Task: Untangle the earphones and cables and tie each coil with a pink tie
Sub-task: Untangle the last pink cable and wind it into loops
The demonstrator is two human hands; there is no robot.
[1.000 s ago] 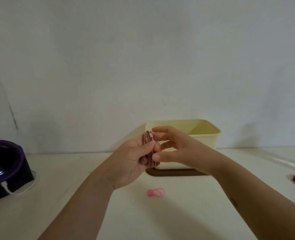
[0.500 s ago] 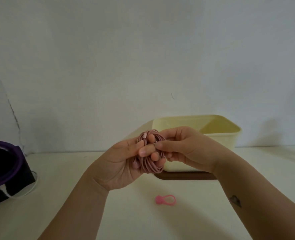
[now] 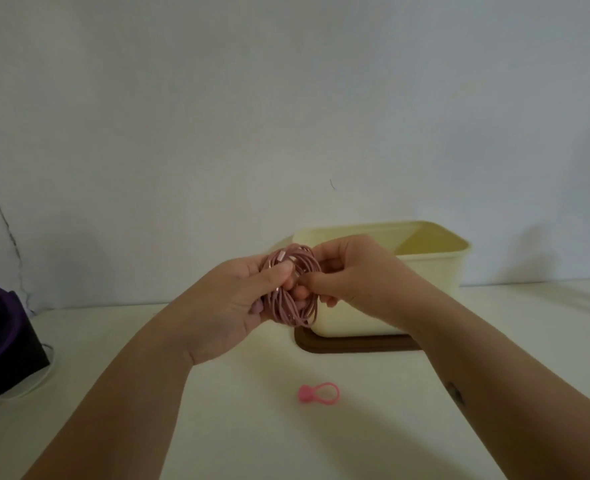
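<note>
From the head camera, you've got the pink cable coil (image 3: 293,306) up in the air between both hands, just in front of the cream box (image 3: 435,271). Your left hand (image 3: 238,303) wraps the coil's left side, thumb pressed across the front and fingers curled behind. Your right hand (image 3: 352,275) pinches the right side with curled fingers.

This bundle looks light and soft: many thin loops, springy, and likely to fan out if the pinch loosens. The smooth jacket may be a bit slippery, so squeeze across all the strands at one spot rather than holding a few. A plug end shows near the top, and that's the stiff part, so tuck it in.

The pink tie (image 3: 319,393) lies on the table (image 3: 217,427) below your hands, well apart from the coil. It looks small and rubbery. I'd say take it by its loop.
</note>
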